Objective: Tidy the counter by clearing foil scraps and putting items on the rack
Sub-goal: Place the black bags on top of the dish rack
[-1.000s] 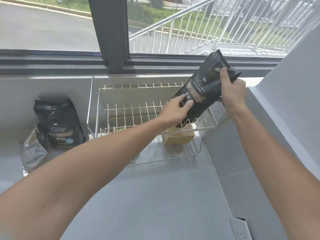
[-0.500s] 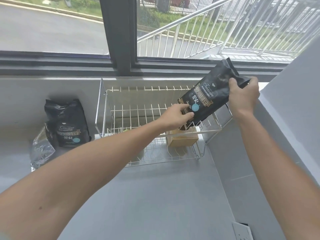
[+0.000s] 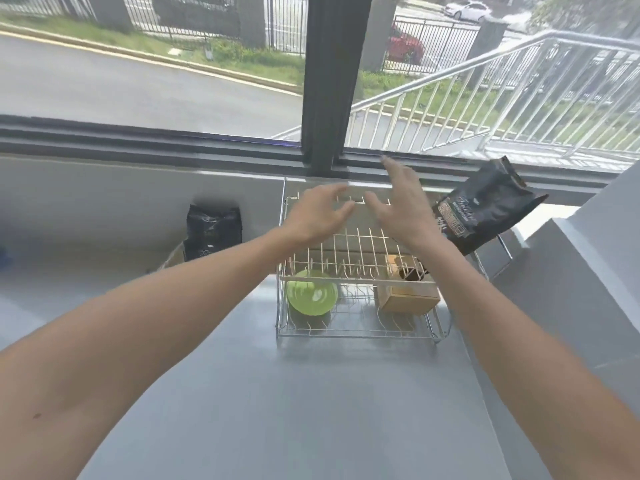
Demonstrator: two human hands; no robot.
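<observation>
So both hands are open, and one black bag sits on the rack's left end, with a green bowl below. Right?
Not quite: the head view shows that bag on the rack's right end. Both the left hand and right hand are open, and the green bowl sits below.

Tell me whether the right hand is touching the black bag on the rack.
Apart. The head view shows the right hand open, with a strip of rack and wall between it and the black bag.

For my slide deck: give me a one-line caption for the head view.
Both hands, left and right, open above the white wire dish rack; a black foil pouch leans at its right end.
</observation>
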